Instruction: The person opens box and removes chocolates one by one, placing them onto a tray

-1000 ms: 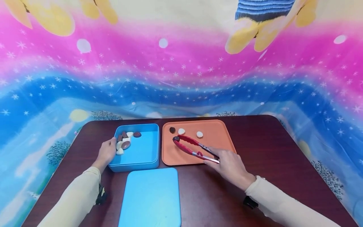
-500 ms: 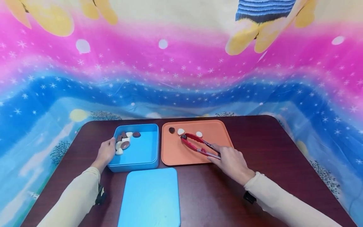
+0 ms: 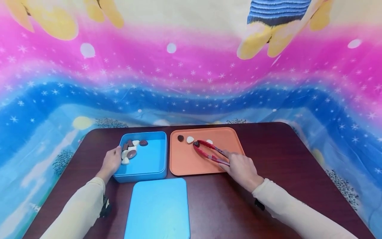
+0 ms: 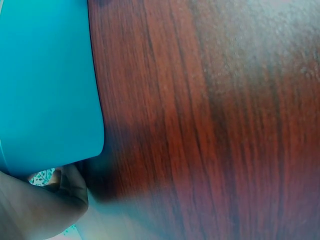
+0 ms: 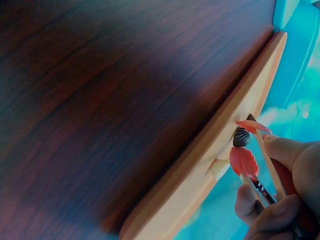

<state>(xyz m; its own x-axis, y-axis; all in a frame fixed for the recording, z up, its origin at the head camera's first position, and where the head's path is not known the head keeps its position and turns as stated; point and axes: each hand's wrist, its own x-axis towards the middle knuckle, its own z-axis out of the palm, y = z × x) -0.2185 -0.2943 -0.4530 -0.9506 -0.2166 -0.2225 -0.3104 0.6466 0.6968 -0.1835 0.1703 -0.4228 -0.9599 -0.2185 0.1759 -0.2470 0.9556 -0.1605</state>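
Observation:
My right hand (image 3: 241,169) grips a pair of red-tipped tongs (image 3: 204,154) over the orange tray (image 3: 182,164). Between the tips, a dark ridged chocolate (image 5: 241,136) is pinched. A dark chocolate (image 3: 180,138) and a white one (image 3: 190,139) lie at the tray's back left, while another white chocolate (image 3: 209,141) is partly hidden behind the tongs. At the left, my left hand (image 3: 111,161) holds the side of the blue box (image 3: 140,177), thumb at its rim. White and brown chocolates (image 3: 131,153) are gathered along the box's left side.
A flat blue lid (image 3: 158,209) lies on the dark wooden table (image 3: 221,205) in front of the box. Box and tray stand side by side near the table's back edge. A patterned cloth (image 3: 191,76) hangs behind and around the table.
The tongs, with the dark chocolate in their tips, have shifted right across the tray and now overlap the right-hand white chocolate. My left hand keeps its place on the box.

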